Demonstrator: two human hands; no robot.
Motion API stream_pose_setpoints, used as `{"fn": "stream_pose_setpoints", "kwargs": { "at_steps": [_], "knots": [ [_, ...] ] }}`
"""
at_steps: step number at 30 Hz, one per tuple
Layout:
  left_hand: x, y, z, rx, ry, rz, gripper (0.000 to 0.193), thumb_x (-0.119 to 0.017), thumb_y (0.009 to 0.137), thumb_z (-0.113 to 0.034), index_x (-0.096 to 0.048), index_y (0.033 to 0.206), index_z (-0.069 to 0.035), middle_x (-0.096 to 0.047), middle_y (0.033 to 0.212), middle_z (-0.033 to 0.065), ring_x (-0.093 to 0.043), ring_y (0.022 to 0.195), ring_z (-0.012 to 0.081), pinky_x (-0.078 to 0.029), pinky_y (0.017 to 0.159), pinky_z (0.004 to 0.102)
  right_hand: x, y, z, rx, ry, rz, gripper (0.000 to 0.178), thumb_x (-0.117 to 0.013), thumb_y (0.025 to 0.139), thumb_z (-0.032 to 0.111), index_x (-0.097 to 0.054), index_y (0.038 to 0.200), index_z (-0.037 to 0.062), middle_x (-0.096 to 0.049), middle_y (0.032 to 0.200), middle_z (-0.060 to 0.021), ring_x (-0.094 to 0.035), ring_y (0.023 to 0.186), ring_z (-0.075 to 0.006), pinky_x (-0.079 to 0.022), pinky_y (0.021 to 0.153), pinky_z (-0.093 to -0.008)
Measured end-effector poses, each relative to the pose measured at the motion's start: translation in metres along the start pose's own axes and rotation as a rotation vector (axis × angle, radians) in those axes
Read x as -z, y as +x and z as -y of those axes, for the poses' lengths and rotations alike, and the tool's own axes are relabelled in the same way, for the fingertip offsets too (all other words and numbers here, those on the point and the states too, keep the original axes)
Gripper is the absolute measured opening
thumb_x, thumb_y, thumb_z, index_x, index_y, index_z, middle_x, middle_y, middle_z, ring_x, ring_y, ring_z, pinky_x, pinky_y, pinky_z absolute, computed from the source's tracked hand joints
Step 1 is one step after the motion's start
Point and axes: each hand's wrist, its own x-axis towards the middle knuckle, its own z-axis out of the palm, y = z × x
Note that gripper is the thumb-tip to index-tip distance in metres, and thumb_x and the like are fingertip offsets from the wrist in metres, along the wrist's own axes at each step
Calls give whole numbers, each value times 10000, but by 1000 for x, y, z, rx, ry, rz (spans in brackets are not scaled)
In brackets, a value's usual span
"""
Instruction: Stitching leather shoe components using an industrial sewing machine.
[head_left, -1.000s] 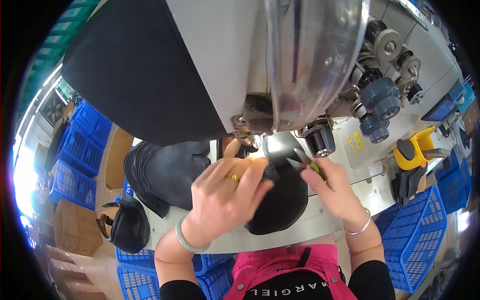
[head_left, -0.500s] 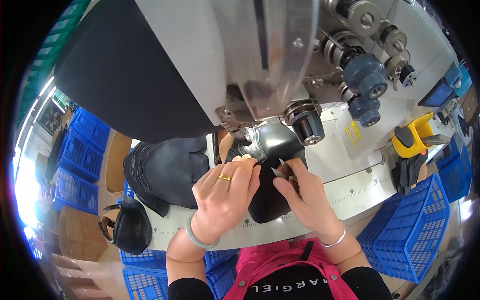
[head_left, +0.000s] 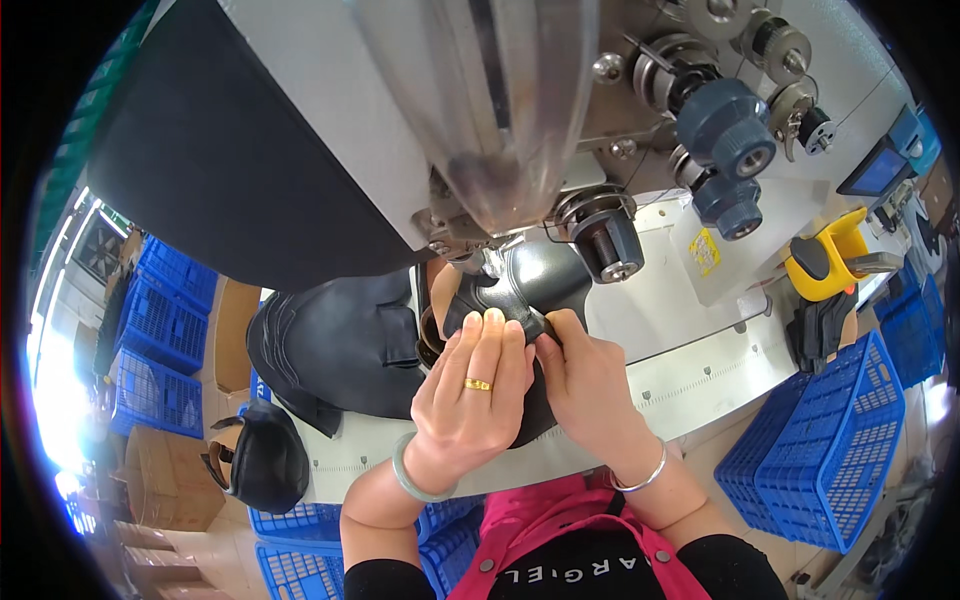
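Observation:
Under the needle area of a sewing machine (head_left: 487, 262) lies a shiny black leather shoe upper (head_left: 550, 278) with a tan lining. My left hand (head_left: 465, 405) is closed on its near edge, fingers together and pressed over the leather. Right beside those fingertips, my right hand (head_left: 590, 395) pinches the same edge between thumb and forefinger. Its other fingers curl out of sight, so whatever else they may hold is hidden. To the left, several flat black leather pieces (head_left: 335, 330) with stitched lines lie stacked on the white machine bed (head_left: 690, 385).
A finished-looking black upper (head_left: 270, 455) hangs at the bed's left edge. Blue crates (head_left: 825, 445) stand on the right, with more blue crates (head_left: 165, 330) and cardboard boxes (head_left: 175, 480) at left. A yellow holder (head_left: 830, 265) sits at the right. Tension knobs (head_left: 725, 130) jut out overhead.
My right hand has moved left to the leather edge and now pinches it; the pointed metal blades seen in its fingers are hidden. The left hand has turned and shifted slightly right.

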Motion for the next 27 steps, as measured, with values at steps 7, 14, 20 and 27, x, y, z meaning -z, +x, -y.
{"fn": "stream_pose_setpoints", "kwargs": {
  "at_steps": [7,14,20,27],
  "knots": [
    [5,9,1,67,-38,-35,140,-684,832,-81,-671,923,25,-681,897,136,-693,776,249,-585,697,305,-5,2,-6,-20,93,6,164,-561,963,155,-473,889,38,-576,642,-168,-573,561,-387,-410,466,-444],
    [12,17,15,473,-388,25,119,-712,778,-23,-659,884,-16,-619,676,81,-611,561,218,-462,502,296,-2,3,-5,52,55,-15,198,-555,971,198,-474,898,33,-601,700,-171,-596,596,-388,-434,482,-438],
    [8,10,6,286,-289,5,175,-748,738,-31,-665,890,-9,-673,801,67,-667,682,202,-544,612,276,-4,3,-2,44,25,-12,188,-547,970,198,-466,913,39,-606,706,-170,-607,602,-384,-457,488,-447],
    [1,5,-1,130,-113,-36,173,-745,755,-52,-673,905,-7,-671,861,95,-683,785,231,-580,709,303,-5,4,0,-20,23,9,161,-542,965,156,-450,895,44,-589,654,-176,-594,580,-394,-442,479,-465]
  ]
}}
